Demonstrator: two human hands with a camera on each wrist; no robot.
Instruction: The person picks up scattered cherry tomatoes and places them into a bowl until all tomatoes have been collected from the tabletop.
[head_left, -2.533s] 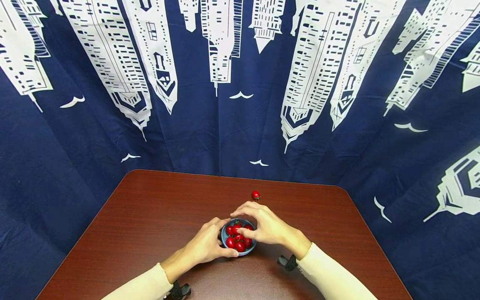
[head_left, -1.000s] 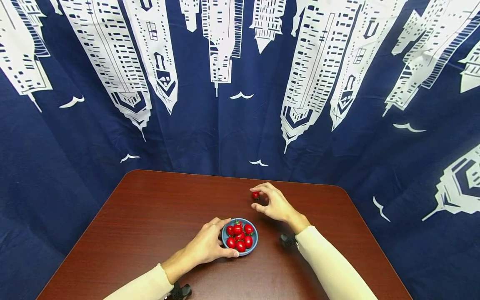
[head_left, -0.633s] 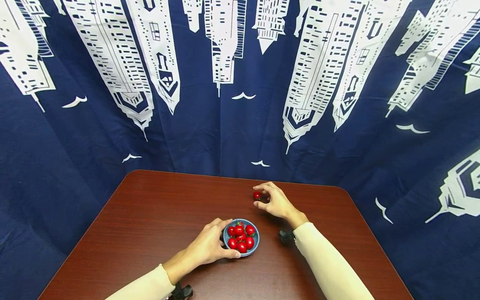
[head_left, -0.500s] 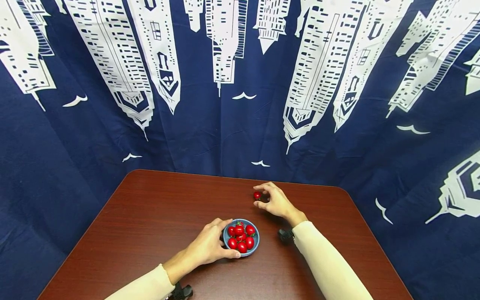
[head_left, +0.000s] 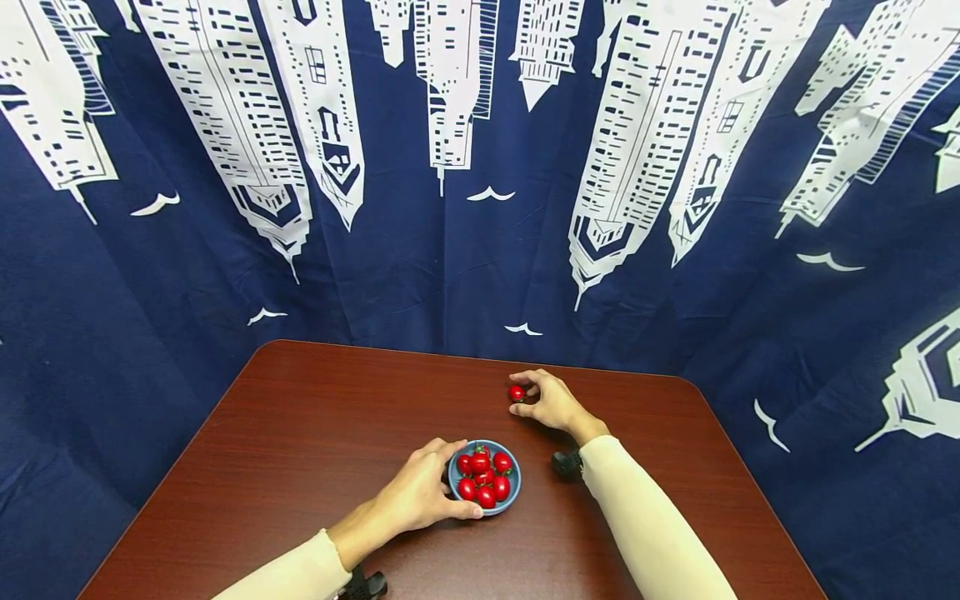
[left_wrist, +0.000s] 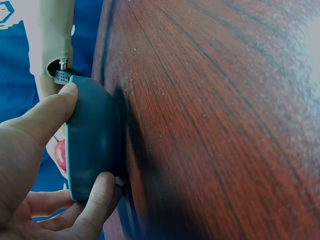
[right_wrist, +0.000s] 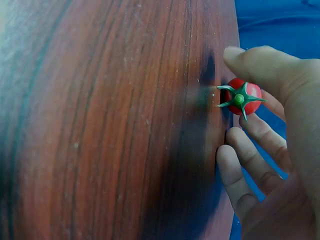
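A small blue bowl (head_left: 512, 500) with several red cherry tomatoes (head_left: 485, 497) stands on the table. My left hand (head_left: 420, 490) grips it from the left, thumb on the near rim and fingers around the far side. In the left wrist view the bowl's outer wall (left_wrist: 95, 142) shows between thumb and fingers. Farther back, a single cherry tomato (head_left: 516, 392) lies near the table's far edge, its green stem end facing the right wrist camera. My right hand (head_left: 553, 403) is around this tomato, thumb and fingers spread on either side; a gap shows between thumb and tomato.
The brown wooden table (head_left: 315, 417) has rounded far corners. Directly behind it hangs a dark blue cloth (head_left: 390, 283) printed with white buildings and birds. A dark wrist device (head_left: 567, 465) sits under the right sleeve.
My right hand has gone from over the bowl to the lone tomato at the back, then shifted only slightly around it. The left hand keeps its hold on the bowl.
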